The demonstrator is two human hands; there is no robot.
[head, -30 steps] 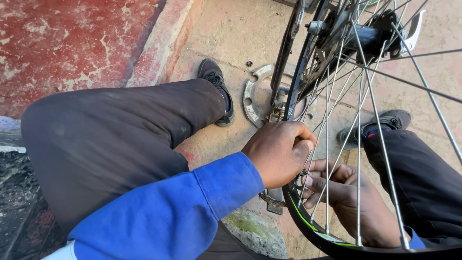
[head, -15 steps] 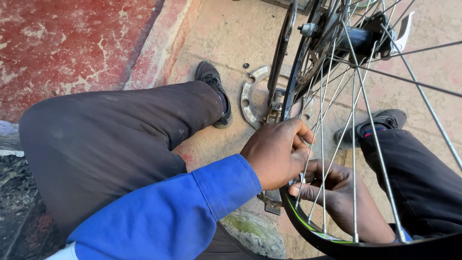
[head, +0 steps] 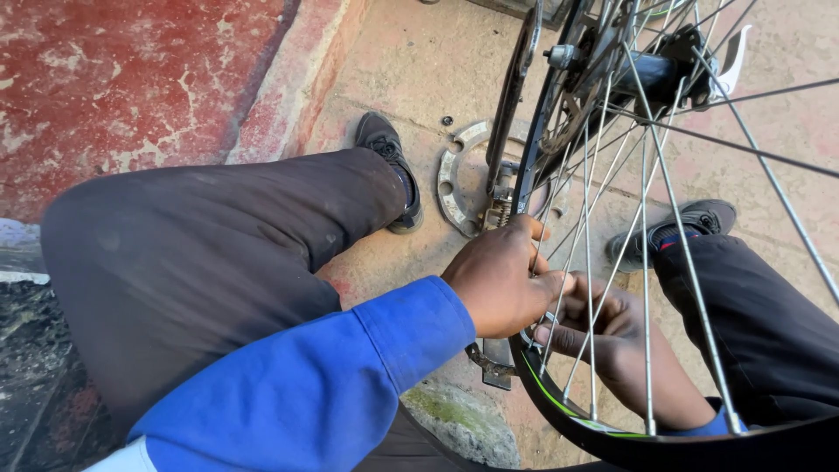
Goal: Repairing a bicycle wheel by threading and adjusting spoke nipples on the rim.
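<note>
Fingers [head: 546,284] of the left hand [head: 502,280] curled tight, pinching a spoke [head: 559,288] low on the bicycle wheel [head: 664,437], close to where it meets the rim. Right hand [head: 616,341] behind the spokes on the wheel's far side, fingers bent in toward the same spot; whether they grip anything, cannot tell through the wires.

Wheel stands upright between the person's knees, black rim with a thin green stripe at the bottom of view, hub [head: 651,70] at top. Many thin metal spokes fan out from hub to rim.

Blue sleeve [head: 323,385] covers the left forearm. Dark trousers [head: 210,253] on both legs, left thigh across the middle of view. Left shoe [head: 389,162] dark, flat on the concrete floor [head: 411,61]; right shoe [head: 690,223] grey, seen through the spokes.

Flat metal ring [head: 454,179] with holes lies on the floor just beside the left shoe, partly behind the wheel. Small dark nut [head: 447,121] near it. Red-painted surface [head: 122,79] to the left, worn and flaking.
</note>
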